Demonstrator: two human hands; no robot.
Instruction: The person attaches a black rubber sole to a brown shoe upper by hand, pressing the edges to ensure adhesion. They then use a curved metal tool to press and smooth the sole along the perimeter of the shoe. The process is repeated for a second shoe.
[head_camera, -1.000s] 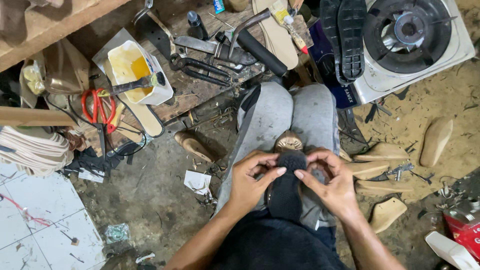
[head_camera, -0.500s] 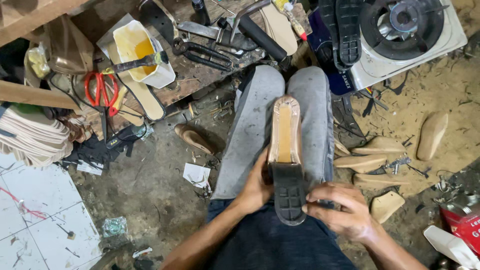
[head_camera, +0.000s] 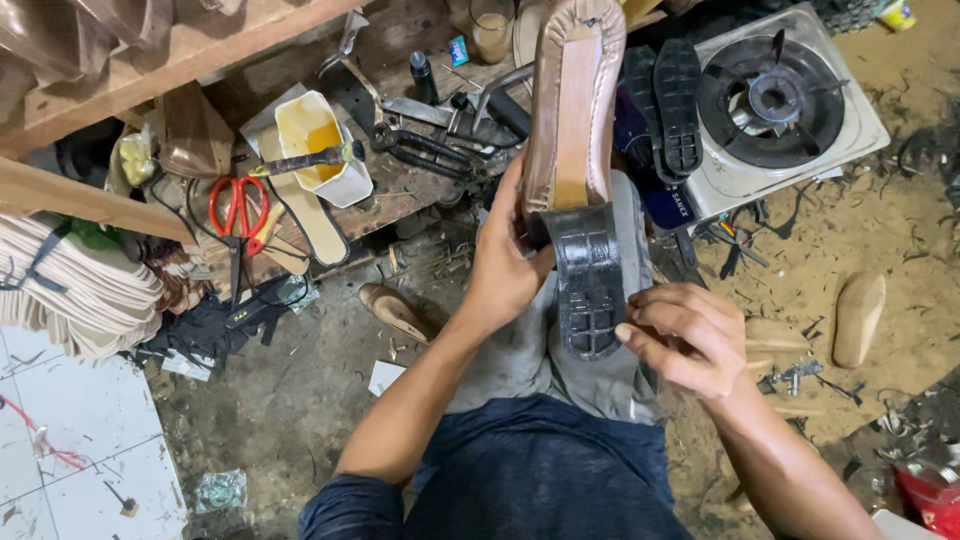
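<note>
Dirt floor (head_camera: 300, 400), littered with scraps: 1 gas stove (head_camera: 790, 110); 3 wooden shoe forms (head_camera: 860, 318); stacked pale insoles (head_camera: 70, 290). Low wooden board (head_camera: 400, 190) on floor: 1 white glue tub (head_camera: 325, 150) with brush; red scissors (head_camera: 235, 215); pliers (head_camera: 425, 150); 1 cut insole (head_camera: 310, 215).

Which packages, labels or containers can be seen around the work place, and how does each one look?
Small blue packet: top, on the wooden board, rectangular.
Yellow-stained white tub: left of the pliers, boxy, a brush across its rim.
Red container: bottom right corner, partly cut off.
No screens or signs.
</note>
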